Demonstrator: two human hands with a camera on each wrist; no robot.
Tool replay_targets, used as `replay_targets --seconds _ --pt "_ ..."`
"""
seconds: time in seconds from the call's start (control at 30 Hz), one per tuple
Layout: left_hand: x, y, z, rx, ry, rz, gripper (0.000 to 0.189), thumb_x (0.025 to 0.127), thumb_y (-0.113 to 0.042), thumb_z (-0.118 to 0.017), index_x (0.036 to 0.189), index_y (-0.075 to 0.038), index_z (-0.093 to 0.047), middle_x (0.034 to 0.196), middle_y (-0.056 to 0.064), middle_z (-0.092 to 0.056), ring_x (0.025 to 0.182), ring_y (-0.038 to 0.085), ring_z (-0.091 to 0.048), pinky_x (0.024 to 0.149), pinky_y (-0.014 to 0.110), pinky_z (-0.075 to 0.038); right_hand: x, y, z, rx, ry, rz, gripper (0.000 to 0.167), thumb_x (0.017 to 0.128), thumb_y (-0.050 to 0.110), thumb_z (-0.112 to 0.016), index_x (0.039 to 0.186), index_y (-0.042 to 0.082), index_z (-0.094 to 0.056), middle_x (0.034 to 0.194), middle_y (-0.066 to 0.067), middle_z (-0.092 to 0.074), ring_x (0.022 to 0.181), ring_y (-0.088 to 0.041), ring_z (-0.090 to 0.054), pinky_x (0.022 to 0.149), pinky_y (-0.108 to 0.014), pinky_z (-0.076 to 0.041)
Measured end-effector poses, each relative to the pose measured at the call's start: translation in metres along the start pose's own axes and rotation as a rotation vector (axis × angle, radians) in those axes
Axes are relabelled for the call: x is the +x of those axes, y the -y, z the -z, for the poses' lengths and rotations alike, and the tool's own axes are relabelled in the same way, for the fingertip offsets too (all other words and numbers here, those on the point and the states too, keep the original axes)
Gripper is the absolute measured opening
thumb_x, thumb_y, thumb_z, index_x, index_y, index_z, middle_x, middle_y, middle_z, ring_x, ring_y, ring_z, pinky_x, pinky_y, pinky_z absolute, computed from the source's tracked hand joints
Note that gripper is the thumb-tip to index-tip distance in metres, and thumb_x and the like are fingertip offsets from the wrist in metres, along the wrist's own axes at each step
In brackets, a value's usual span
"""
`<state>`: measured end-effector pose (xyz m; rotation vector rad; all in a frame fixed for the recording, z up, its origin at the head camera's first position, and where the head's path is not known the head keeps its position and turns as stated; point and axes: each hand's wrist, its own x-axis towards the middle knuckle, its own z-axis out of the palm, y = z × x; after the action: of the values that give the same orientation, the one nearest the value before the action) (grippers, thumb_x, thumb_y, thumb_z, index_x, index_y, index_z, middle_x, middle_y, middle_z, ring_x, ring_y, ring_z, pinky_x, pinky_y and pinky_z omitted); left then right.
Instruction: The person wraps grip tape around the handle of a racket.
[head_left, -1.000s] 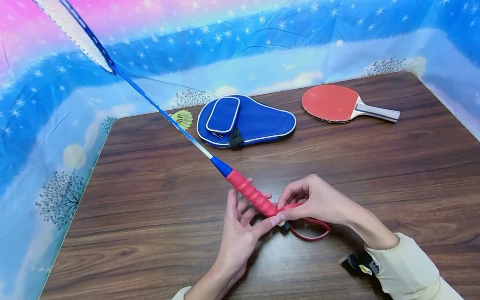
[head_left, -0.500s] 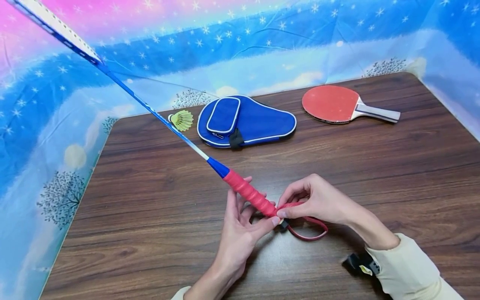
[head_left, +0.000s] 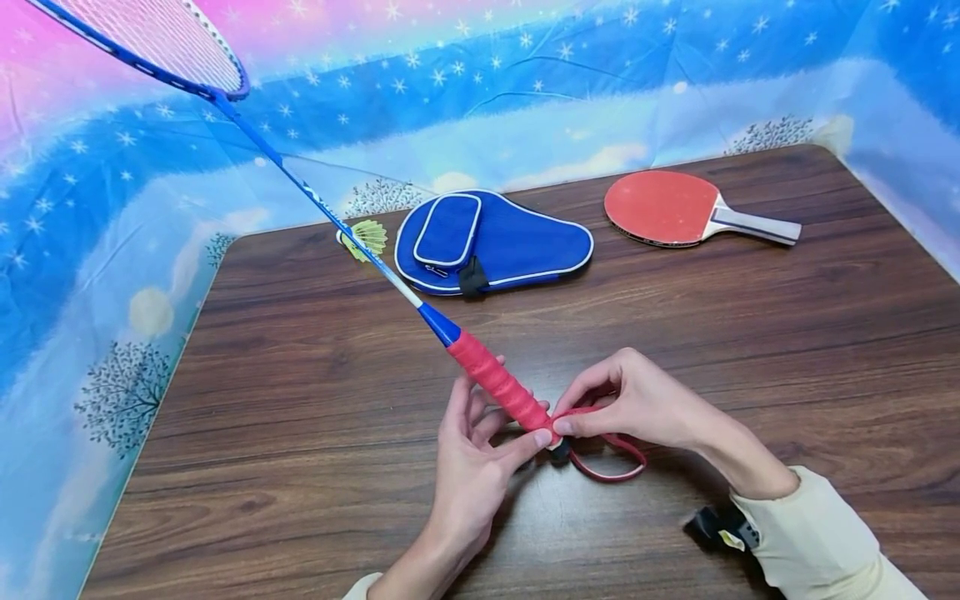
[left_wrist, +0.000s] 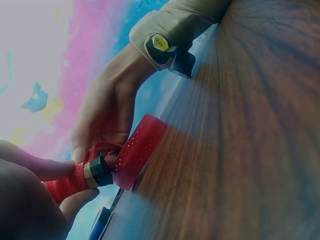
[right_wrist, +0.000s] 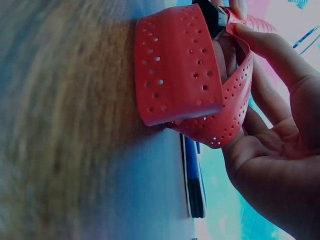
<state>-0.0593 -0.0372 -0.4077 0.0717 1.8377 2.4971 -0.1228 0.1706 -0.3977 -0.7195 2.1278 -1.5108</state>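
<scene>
The left hand [head_left: 472,467] gripped the badminton racket [head_left: 309,192] by its red handle [head_left: 495,379], near the black end cap [head_left: 559,452]; the shaft slanted toward ten o'clock. At two o'clock from it, the right hand [head_left: 630,404] pinched perforated red tape [right_wrist: 175,65], whose slack looped to the cap's four o'clock. Winding seemed the step in hand: doing it well called for taut tape, even overlap and untwisted slack.

The left grip [head_left: 472,467] holds a badminton racket [head_left: 438,324], the right grip [head_left: 637,400] pinches red tape [head_left: 632,448].
</scene>
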Motion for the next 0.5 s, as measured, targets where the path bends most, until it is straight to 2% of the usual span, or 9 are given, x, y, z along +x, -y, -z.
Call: replay_targets --seconds 0.2,0.37,0.5 --pt "-0.0011 0.0005 -0.0012 -0.022 0.010 0.029 0.081 0.074 0.017 -0.076 0.139 -0.023 -0.046 0.124 0.027 -0.055 0.109 0.034 -0.063 0.081 0.040 -0.056 0.0003 -0.0006 -0.0022 0.014 -0.025 -0.006 0.011 0.082 0.028 -0.082 0.087 0.020 -0.076 0.080 0.001 -0.072 0.072 -0.017 -0.065 0.063 -0.029 -0.054" --pt "-0.0021 0.0001 -0.0022 -0.075 0.018 0.055 0.084 0.076 0.022 -0.069 0.142 -0.024 -0.042 0.126 0.029 -0.053 0.115 0.033 -0.061 0.085 0.040 -0.055 0.0001 0.0001 -0.0013 0.016 -0.008 -0.003 0.009 0.084 0.026 -0.080 0.089 0.019 -0.076 0.082 0.000 -0.073 0.074 -0.018 -0.065 0.063 -0.028 -0.054" --pt "-0.0026 0.0008 -0.0028 -0.098 0.024 0.036 0.083 0.077 0.024 -0.066 0.143 -0.016 -0.035 0.128 0.029 -0.053 0.115 0.035 -0.060 0.086 0.040 -0.055 -0.0002 0.0004 -0.0006 0.035 -0.001 0.008 0.008 0.085 0.022 -0.079 0.090 0.018 -0.076 0.083 -0.001 -0.073 0.075 -0.019 -0.066 0.064 -0.029 -0.055"
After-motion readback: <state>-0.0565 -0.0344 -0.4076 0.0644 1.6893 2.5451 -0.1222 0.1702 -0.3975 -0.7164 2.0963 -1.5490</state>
